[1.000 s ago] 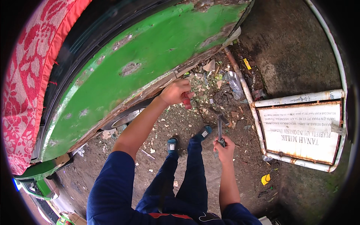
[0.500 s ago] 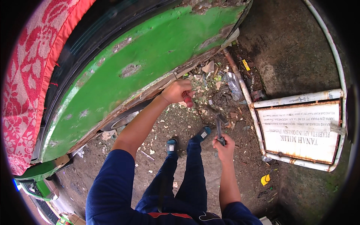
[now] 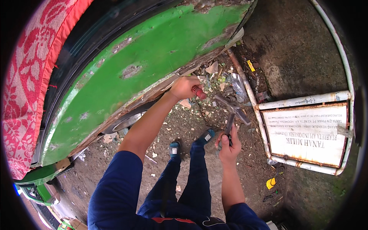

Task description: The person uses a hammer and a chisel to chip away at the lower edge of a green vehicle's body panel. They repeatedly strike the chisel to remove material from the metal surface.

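A: Where are the tools, and how does each grip stand?

B: The left hand (image 3: 184, 87) has its grip wrapped around a red-handled tool (image 3: 199, 92), beside the rough brown lower edge of the green panel (image 3: 153, 53); the right hand (image 3: 229, 148) has its grip closed on the handle of a hammer (image 3: 232, 109), its head tilted and apart from the red handle.

A: What could go wrong from here?

B: A glancing blow could catch the left knuckles, I'd judge, because so little of the red handle stands out past the fist; the working end is hidden behind the hand, so I cannot tell whether it bears on the metal; a poor seat there could make it skid; anything dropped might strike the teal footwear (image 3: 207, 137) below.

A: And what stands in the way?

B: A white metal frame (image 3: 303, 101) holding a sign board (image 3: 306, 140) rises on the right; the hammer's head looks near its upright, though depth is hard to read, so a wide swing could knock it; rubble (image 3: 212, 69) and clear plastic (image 3: 239, 89) litter the ground (image 3: 168, 122), making for uneven footing; the left forearm (image 3: 149, 119) partly covers a wheel (image 3: 126, 122).
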Demonstrator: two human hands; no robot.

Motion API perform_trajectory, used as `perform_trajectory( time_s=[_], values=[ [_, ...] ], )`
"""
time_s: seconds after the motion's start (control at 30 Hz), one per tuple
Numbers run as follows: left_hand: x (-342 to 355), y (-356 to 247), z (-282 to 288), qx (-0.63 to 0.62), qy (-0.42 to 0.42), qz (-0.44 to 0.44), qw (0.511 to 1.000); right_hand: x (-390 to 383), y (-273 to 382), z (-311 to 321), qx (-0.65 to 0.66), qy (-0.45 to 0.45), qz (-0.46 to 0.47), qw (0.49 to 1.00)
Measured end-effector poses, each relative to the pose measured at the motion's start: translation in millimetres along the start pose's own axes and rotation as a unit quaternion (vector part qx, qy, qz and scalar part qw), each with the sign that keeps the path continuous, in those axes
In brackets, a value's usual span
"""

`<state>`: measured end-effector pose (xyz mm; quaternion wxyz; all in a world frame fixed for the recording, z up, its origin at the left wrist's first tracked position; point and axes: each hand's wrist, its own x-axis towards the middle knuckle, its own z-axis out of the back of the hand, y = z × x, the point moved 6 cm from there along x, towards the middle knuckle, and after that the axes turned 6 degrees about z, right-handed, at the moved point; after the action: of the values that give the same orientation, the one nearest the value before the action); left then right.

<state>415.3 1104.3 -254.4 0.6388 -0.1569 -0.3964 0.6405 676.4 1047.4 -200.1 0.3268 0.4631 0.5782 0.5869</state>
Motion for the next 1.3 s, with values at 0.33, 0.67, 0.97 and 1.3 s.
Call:
perform_trajectory(
  time_s=[0.33, 0.67, 0.97, 1.3],
  values=[
    [-3, 11, 2, -0.031, -0.040, 0.007, 0.999, 8, -6, 1, -0.048, -0.020, -0.010, 0.999],
    [-8, -6, 3, -0.045, -0.029, -0.023, 0.998, -18, -30, 11, -0.054, 0.047, -0.055, 0.996],
    [-13, 4, 1, -0.057, -0.015, -0.017, 0.998, -23, -32, 13, -0.044, 0.021, -0.064, 0.997],
    [-10, 2, 1, -0.055, -0.012, -0.012, 0.998, -20, -29, 17, -0.032, 0.022, -0.078, 0.996]
  ],
)
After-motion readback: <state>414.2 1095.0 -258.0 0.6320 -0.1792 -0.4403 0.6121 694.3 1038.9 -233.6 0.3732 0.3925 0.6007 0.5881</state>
